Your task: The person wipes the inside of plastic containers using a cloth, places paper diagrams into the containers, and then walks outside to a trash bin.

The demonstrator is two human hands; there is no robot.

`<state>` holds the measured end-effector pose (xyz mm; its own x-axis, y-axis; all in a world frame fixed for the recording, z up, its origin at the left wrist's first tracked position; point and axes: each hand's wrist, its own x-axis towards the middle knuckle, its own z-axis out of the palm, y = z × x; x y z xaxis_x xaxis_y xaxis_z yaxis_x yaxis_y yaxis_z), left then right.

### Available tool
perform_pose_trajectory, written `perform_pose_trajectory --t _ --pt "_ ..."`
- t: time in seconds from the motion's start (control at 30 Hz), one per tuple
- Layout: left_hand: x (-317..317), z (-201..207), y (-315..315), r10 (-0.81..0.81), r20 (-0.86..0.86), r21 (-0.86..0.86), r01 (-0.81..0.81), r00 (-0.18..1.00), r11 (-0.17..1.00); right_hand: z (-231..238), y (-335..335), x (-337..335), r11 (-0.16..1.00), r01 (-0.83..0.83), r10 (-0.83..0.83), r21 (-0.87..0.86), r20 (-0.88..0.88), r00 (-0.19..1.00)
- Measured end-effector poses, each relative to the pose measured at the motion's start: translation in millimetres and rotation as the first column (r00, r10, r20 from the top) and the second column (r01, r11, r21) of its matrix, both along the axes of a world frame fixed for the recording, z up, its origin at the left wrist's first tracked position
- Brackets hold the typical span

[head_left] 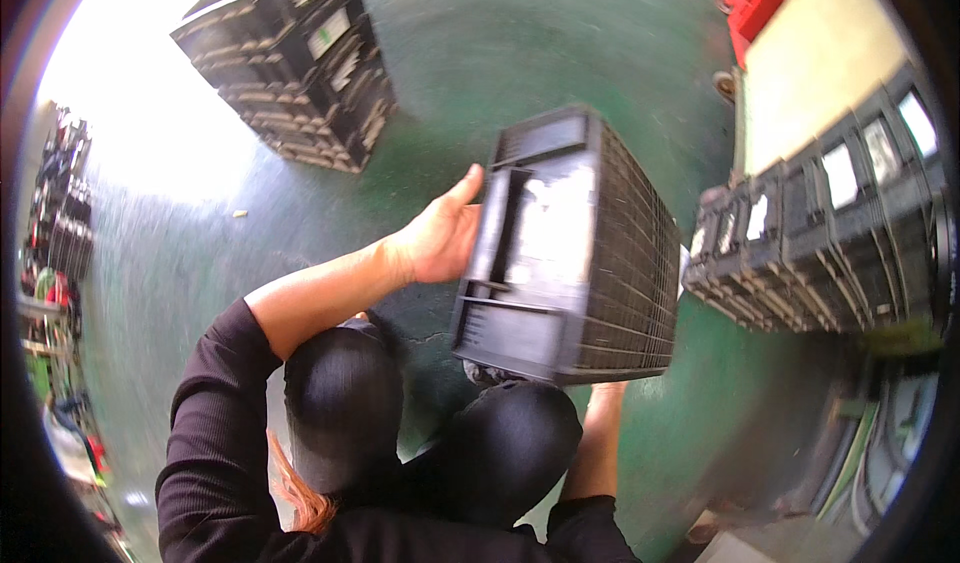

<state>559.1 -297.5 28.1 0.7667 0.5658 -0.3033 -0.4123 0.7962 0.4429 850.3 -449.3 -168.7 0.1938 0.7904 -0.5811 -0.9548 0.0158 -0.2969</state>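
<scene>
A black plastic crate (630, 253) with ribbed sides is tilted up in front of my knees, a white label on the end facing left. My left hand (447, 231) grips that end near the label, thumb raised and the other fingers partly out of sight behind the edge. From the lower right my right forearm (597, 443) reaches up behind the crate's lower edge. The crate covers my right hand, so its fingers do not show.
A stack of black crates (300, 63) stands on the green floor (480, 43) at the far left. More labelled black crates (800, 253) line the right side, beside a pale board (810, 53) and a red metal part (760, 8). Cluttered shelving (65, 233) runs along the left edge.
</scene>
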Motion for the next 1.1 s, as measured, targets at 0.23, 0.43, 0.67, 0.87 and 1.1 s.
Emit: perform_pose_trajectory --t 0.23,0.43,0.67,0.87,1.1 --pt "-53 -6 5 0.256 -0.243 0.299 -0.179 0.935 0.937 -30 51 -43 0.998 -0.055 0.055 0.000 -0.038 0.998" --pt "-136 -174 -3 0.250 -0.552 -0.151 -0.390 0.796 0.908 -24 77 -63 0.986 -0.162 0.158 0.035 0.098 0.983" --pt "-194 -260 -24 0.253 -0.593 -0.127 -0.400 0.765 0.908 -26 57 -104 0.991 -0.089 0.089 0.096 -0.003 0.996" --pt "-189 -234 -26 0.048 -0.944 0.013 -0.107 0.328 0.994 -34 69 -95 0.999 -0.054 0.054 0.004 0.044 0.998" --pt "-235 -213 -30 0.555 -0.550 0.355 -0.426 0.624 0.832 -25 60 -100 0.940 -0.341 0.342 -0.034 0.091 0.935"
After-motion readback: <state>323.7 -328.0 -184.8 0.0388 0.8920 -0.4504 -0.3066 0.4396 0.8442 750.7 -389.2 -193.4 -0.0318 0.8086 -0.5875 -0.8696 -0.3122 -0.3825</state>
